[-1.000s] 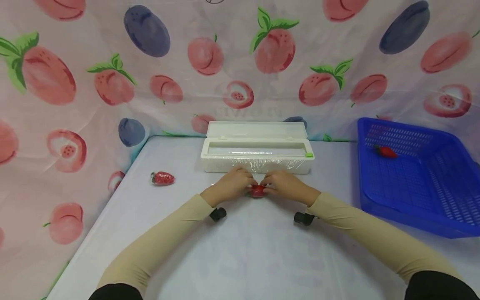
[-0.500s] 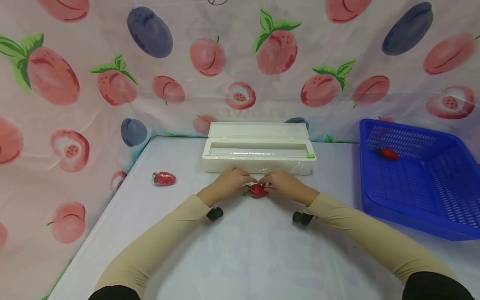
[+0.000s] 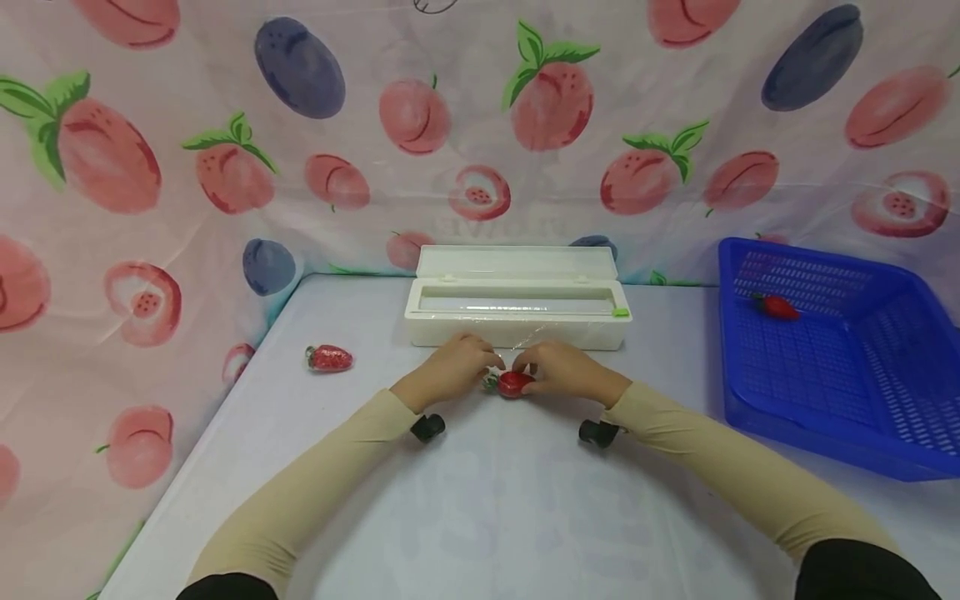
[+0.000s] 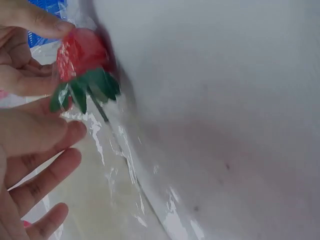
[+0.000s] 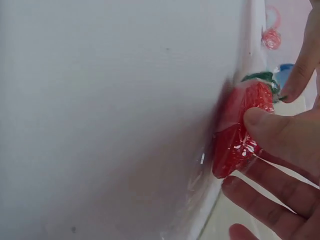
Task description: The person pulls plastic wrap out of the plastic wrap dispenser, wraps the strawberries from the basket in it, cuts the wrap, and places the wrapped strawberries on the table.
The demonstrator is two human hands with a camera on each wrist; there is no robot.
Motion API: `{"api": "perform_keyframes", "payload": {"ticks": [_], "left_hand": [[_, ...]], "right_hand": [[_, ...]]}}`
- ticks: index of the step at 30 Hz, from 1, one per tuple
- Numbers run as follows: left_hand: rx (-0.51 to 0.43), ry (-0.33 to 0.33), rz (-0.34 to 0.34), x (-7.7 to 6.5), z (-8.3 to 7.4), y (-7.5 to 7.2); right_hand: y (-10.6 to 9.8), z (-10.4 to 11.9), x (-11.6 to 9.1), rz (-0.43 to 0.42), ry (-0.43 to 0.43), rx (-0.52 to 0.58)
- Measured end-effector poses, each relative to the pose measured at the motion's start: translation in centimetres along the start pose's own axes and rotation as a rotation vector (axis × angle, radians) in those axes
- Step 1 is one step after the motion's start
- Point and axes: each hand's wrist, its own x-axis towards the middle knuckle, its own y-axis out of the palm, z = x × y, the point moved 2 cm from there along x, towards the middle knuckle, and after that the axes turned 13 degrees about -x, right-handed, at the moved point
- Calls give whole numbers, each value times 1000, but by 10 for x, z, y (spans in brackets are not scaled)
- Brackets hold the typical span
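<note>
A red strawberry (image 3: 514, 384) with green leaves lies on its side on the white table, partly under clear plastic film (image 4: 135, 170). My right hand (image 3: 564, 368) holds it by its body, the thumb on its side and fingers behind. At the leafy end is my left hand (image 3: 454, 368), its fingers loosely spread and touching the leaves; whether it grips any film is unclear. Behind both hands stands a white cling-film dispenser (image 3: 517, 332) with its lid raised. Film stretches from its front towards the strawberry.
Another strawberry (image 3: 328, 358), shiny as if wrapped, lies on the table to the left. On the right stands a blue plastic basket (image 3: 832, 433) with one strawberry (image 3: 777, 307) inside. A fruit-print cloth (image 3: 480, 108) hangs behind the table.
My fingertips have moved slightly apart, leaving more of the strawberry and its leaves showing. The film at the dispenser's front now looks more gathered. Basket and other strawberries have stayed put.
</note>
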Motion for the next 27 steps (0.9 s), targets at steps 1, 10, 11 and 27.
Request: {"api": "perform_keyframes", "payload": {"ticks": [1,10,11,27], "left_hand": [[15,1,-20,-1,0,-1],[260,379,-228,-14,-21,-5],[267,381,-212,-13,-22,-3],[198,108,6,7,-16,12]], "right_hand": [[0,-1,1,11,4,13],[-1,-2,3,71,0,61],[-2,-2,3,71,0,69],[0,-9,-1,62,-11,211]]}}
